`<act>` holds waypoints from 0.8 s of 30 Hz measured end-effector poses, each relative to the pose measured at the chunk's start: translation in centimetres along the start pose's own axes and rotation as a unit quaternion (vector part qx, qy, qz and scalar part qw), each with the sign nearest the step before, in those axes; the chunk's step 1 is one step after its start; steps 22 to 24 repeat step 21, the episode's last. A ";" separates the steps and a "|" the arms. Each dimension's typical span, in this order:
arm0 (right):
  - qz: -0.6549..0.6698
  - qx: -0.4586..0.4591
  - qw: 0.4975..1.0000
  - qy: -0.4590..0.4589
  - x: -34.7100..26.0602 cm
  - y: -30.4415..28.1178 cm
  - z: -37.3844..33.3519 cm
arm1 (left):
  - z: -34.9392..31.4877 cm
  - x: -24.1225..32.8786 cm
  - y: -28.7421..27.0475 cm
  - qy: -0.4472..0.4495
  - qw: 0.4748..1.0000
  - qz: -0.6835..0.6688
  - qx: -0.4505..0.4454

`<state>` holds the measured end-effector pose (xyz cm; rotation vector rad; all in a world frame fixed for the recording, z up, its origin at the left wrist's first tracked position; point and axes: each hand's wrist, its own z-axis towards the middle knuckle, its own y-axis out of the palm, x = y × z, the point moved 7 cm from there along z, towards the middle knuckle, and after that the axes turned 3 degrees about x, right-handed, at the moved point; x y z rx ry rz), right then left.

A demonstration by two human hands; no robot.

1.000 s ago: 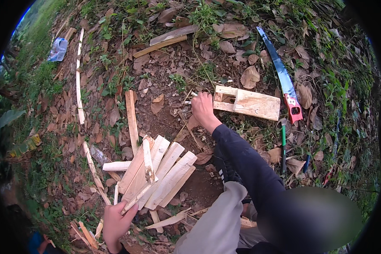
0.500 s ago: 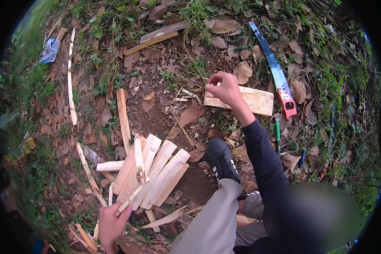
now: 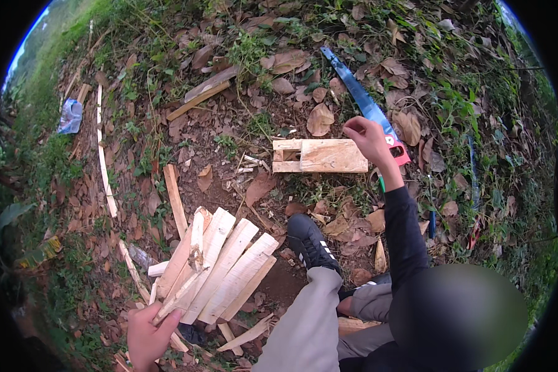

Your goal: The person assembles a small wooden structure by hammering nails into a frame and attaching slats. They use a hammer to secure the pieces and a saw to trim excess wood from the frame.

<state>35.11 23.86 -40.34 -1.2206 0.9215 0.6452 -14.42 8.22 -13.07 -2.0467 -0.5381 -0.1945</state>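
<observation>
At the lower left our left hand (image 3: 146,335) has its fingers curled around the near end of a thin wood strip (image 3: 178,294), which slants up from them across the fanned pile of split boards (image 3: 226,266). Beyond that pile, to the right, lies a notched wooden block (image 3: 319,155). Our right hand (image 3: 369,137) hangs just past its right end, fingers loosely bent and holding nothing we can make out, with the blue handsaw (image 3: 363,102) directly behind them.

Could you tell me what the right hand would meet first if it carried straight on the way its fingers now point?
Probably the saw: the right hand hovers by its red handle, fingers aimed up-left toward the blue blade, though its height above the ground is unclear.
</observation>
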 end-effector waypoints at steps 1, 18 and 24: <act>0.018 0.023 0.999 0.013 1.1 -1.5 -1.0 | 0.0 1.1 -0.9 0.014 1.000 0.003 0.019; 0.299 0.097 0.921 0.228 5.4 -1.3 -13.2 | 12.8 30.6 3.0 0.302 0.934 0.036 -0.186; 0.315 0.144 0.907 0.239 8.0 -1.8 -14.2 | 17.8 34.8 5.5 0.395 0.893 0.133 -0.169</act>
